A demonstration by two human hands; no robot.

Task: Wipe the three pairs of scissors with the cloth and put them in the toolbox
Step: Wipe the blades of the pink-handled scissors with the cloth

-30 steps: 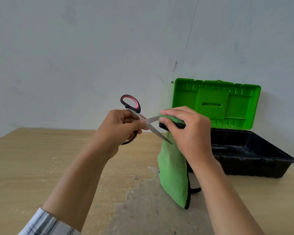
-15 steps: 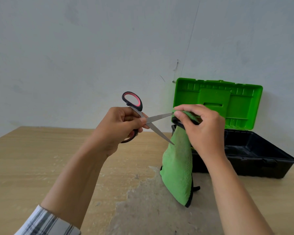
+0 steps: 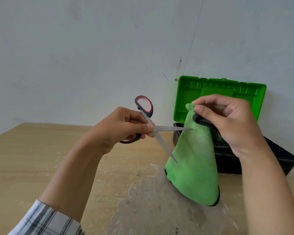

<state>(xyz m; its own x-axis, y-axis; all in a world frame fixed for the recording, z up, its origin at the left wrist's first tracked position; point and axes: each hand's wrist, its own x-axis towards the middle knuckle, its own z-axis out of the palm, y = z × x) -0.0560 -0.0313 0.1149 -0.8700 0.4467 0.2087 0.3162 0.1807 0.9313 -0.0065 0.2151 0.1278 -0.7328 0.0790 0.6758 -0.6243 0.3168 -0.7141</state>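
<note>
Left hand [image 3: 124,126] grips the splayed scissors [image 3: 166,128]; right hand [image 3: 227,122] pinches the hanging cloth [image 3: 193,167]. Wiping step, I judge: next, wrap cloth round a blade.

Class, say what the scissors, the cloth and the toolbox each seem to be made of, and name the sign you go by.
Scissors: blades bare grey metal, probably steel, smooth with a dull sheen; handles black plastic, pink lining perhaps rubbery. Cloth: soft fuzzy green pile, likely microfibre, black-edged. Toolbox: moulded plastic, glossy ribbed green lid, matt black base.
</note>
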